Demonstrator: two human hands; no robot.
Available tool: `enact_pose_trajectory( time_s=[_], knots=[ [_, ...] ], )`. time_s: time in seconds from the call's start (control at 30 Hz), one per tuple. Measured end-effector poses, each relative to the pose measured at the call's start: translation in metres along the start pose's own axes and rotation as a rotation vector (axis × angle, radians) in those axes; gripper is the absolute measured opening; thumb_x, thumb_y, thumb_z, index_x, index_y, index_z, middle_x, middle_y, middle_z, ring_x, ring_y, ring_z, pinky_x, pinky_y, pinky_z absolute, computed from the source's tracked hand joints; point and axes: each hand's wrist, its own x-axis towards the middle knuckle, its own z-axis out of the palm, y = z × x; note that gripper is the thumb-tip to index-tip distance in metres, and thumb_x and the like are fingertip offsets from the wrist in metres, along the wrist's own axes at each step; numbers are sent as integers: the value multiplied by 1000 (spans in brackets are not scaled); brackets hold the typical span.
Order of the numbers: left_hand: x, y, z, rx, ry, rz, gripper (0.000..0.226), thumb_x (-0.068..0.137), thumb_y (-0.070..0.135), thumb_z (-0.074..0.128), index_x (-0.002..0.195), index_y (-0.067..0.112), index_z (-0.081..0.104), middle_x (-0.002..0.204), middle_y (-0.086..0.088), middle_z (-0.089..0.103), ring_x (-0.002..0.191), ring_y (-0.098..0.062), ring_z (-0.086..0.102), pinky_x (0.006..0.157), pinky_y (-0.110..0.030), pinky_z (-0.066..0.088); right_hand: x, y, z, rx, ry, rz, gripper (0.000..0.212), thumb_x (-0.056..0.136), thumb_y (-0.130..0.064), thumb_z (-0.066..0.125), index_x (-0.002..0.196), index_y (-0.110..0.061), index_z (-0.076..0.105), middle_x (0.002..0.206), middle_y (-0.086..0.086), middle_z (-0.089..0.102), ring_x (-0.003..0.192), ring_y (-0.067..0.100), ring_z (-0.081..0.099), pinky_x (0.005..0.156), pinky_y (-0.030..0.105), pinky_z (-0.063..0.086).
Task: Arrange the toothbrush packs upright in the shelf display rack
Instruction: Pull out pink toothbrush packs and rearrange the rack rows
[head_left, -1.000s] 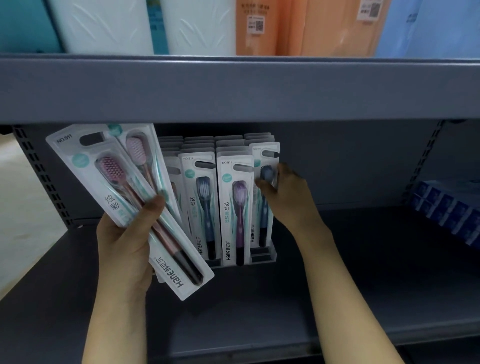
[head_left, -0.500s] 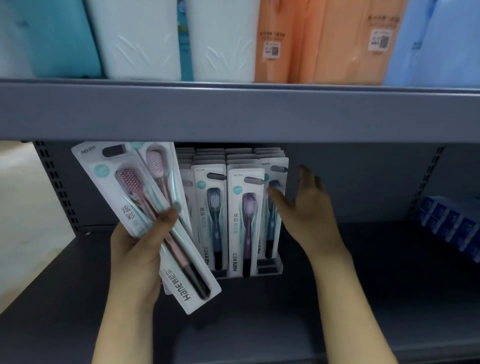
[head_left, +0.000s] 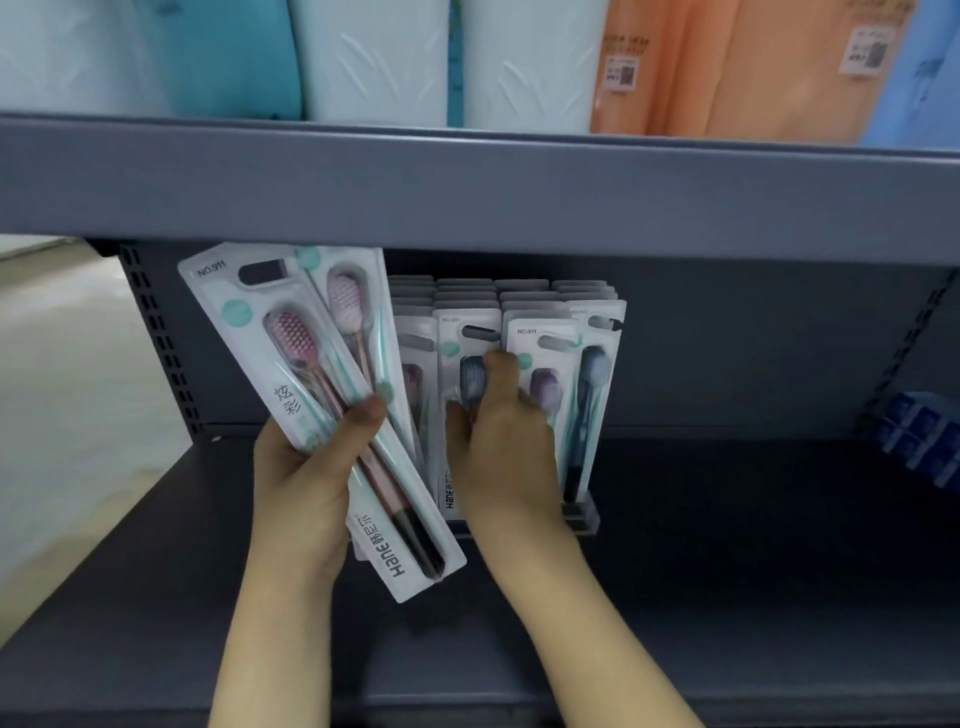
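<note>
Head view, looking under a grey metal upper shelf (head_left: 467, 192) at the dark grey lower shelf (head_left: 727, 545) that carries the work. Left hand (head_left: 306, 483), fingers curled, grasps a fanned pair of white card-and-blister toothbrush packs with pink brush heads (head_left: 291, 374), held tilted to the left, near the shelf's left end and just in front of the rack. Right hand (head_left: 498, 447) reaches into the clear plastic display rack (head_left: 584, 517), which stands toward the middle of the lower shelf; its fingertips lie against the front upright packs with dark blue and purple brushes (head_left: 550, 395), apparently parting or steadying two neighbouring rows, though whether it pinches a pack cannot be told. Rows of packs already stand upright behind these.

Step in hand, as judged: making a slot ready for a held pack. Next move would call for one tilted pack to be turned upright and slid down into a row, foot first.

Surroundings: white, teal, orange and blue wrapped goods (head_left: 519, 57) fill the upper shelf; small blue boxes (head_left: 919, 441) sit at the lower shelf's right end; perforated uprights flank the back panel; a pale floor (head_left: 62, 389) shows past the left edge.
</note>
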Motion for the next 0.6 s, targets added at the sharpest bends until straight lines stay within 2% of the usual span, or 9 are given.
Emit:
enact_pose_trajectory(
  time_s=[0.17, 0.33, 0.43, 0.5, 0.6],
  knots=[
    [1, 0, -5, 3, -13, 3, 23, 72, 14, 66, 87, 28, 77, 93, 1, 75, 94, -21, 71, 75, -30, 56, 4, -4, 4, -37, -15, 68, 34, 99, -19, 44, 128, -4, 34, 90, 13, 64, 79, 28, 66, 65, 34, 53],
    [3, 3, -5, 1, -59, -9, 24, 71, 14, 71, 94, 21, 74, 94, -4, 74, 93, -24, 71, 74, -29, 56, 9, -9, -1, -87, 11, 79, 39, 98, -33, 44, 123, -3, 38, 91, 14, 64, 78, 28, 66, 62, 32, 52],
    [5, 4, -2, 9, -50, -11, 25, 72, 10, 75, 95, 18, 70, 89, 0, 74, 89, -19, 71, 71, -26, 55, 13, -8, -1, -90, 25, 72, 28, 99, -28, 44, 113, -3, 44, 84, 11, 63, 77, 27, 65, 58, 31, 47],
    [6, 4, 1, 15, -47, -8, 25, 72, 13, 71, 98, 15, 69, 87, 1, 74, 87, -18, 71, 70, -26, 55, 14, -7, -1, -100, 37, 57, 23, 99, -24, 44, 107, -2, 46, 75, 7, 57, 74, 24, 63, 55, 28, 41],
    [9, 5, 1, 39, -49, 0, 25, 75, 13, 67, 101, 12, 68, 90, 0, 74, 89, -19, 71, 71, -26, 55, 13, -8, -1, -73, 61, 53, 21, 98, -22, 45, 103, -1, 48, 75, 12, 60, 70, 27, 63, 53, 30, 44]
  ],
)
